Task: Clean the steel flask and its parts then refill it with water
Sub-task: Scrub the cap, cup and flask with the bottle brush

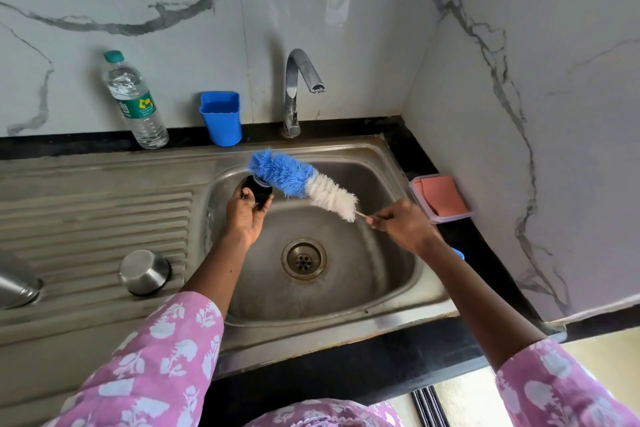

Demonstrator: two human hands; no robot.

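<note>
Brushing the flask stopper over the sink

Here we see the left hand gripping the black stopper above the sink's back-left corner; the right hand pinches the brush wire, bristles touching the stopper. The steel cup sits inverted on the drainboard.

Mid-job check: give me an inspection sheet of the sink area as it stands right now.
Surface: steel sink with ribbed drainboard; tap not running.
Job's things: black stopper held over the basin; blue-and-white bottle brush against its top; steel cup upside down on the drainboard; steel flask body at the left edge, mostly cut off.
Clutter: water bottle, blue holder, box with pink cloth.
Grippers: left hand grips the stopper; right hand grips the brush's wire handle.
Cables: nothing seen.
Surroundings: marble-pattern walls, black counter edge.
</note>
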